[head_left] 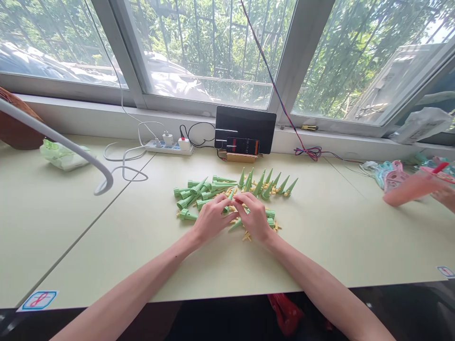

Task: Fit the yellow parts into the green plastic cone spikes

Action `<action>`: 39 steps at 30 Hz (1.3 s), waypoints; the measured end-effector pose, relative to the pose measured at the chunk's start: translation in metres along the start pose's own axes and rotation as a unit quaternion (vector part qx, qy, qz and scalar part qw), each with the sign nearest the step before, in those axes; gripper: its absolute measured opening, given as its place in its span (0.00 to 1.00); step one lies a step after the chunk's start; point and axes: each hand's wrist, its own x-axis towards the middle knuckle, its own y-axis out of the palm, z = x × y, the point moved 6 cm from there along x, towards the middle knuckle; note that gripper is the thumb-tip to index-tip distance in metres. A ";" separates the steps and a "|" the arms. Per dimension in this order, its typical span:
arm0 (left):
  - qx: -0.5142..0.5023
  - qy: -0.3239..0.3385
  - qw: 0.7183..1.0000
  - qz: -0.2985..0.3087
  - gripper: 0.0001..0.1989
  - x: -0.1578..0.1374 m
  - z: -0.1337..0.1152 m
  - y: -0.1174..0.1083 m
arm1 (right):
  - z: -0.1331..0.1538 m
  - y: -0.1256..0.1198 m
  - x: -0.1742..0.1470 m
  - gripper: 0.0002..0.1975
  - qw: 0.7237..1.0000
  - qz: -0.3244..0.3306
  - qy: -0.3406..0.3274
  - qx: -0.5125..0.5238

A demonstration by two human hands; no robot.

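My left hand (213,215) is closed around a green plant watering spike (231,194), whose tip points up between the two hands. My right hand (253,215) meets it at the fingertips in a pinch; what lies in that pinch is hidden by the fingers. Left of the hands, several green spikes (192,189) with ribbed caps lie in a heap. Behind and to the right, other spikes (261,182) stand upright on their caps. Small yellow plastic valves (247,236) are scattered among them and in front of my right hand.
A phone (243,146) leans on a black tablet (245,125) at the back. A power strip (170,148) and white cables lie left. At right, another person's hand (446,196) is by a pink drink cup (408,185). A white curved bar (71,137) crosses the left.
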 end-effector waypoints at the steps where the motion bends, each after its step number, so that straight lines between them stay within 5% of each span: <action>1: -0.001 0.001 1.000 -0.003 0.04 0.000 0.000 0.000 | 0.001 0.000 0.000 0.07 1.000 -0.001 0.000 0.000; 29: -0.023 0.025 0.999 0.003 0.09 0.002 -0.002 0.000 | -0.001 -0.002 -0.001 0.09 1.000 -0.017 0.010 0.009; 39: 0.042 -0.024 0.999 -0.016 0.10 0.002 0.004 -0.004 | -0.007 -0.005 0.000 0.09 0.999 -0.044 0.019 -0.020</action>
